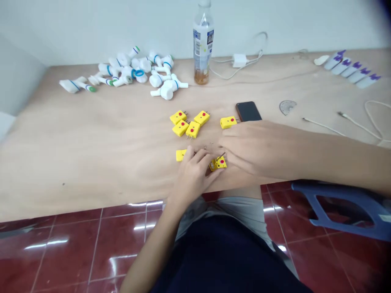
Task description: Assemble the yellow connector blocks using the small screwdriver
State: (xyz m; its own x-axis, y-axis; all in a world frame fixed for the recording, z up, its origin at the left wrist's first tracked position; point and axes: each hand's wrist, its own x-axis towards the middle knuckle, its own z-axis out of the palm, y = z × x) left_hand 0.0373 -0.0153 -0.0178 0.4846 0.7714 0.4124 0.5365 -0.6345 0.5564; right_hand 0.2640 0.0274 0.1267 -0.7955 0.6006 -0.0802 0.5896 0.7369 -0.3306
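Note:
Near the front edge of the table, my left hand (194, 169) has its thumb and fingers closed around a yellow two-pin plug (220, 162) with a red dot. A thin dark rod (221, 155) slants across that plug; what it belongs to is unclear. Just behind and to the right, my right hand (241, 142) is curled with its fingertips down by the plug, and what they hold is hidden. Another yellow plug (180, 155) lies partly under my left fingers. Tiny metal bits (205, 147) lie between the hands. Beyond my right knuckles is a separate yellow plug (228, 122).
Several yellow plugs (193, 129) form a group farther back. A phone (249, 111) lies behind my right hand. At the back are white plastic fittings (125, 73), a drink bottle (203, 49), a charger (239, 60) and purple-tipped bottles (351, 69). A blue stool (345, 203) stands below right.

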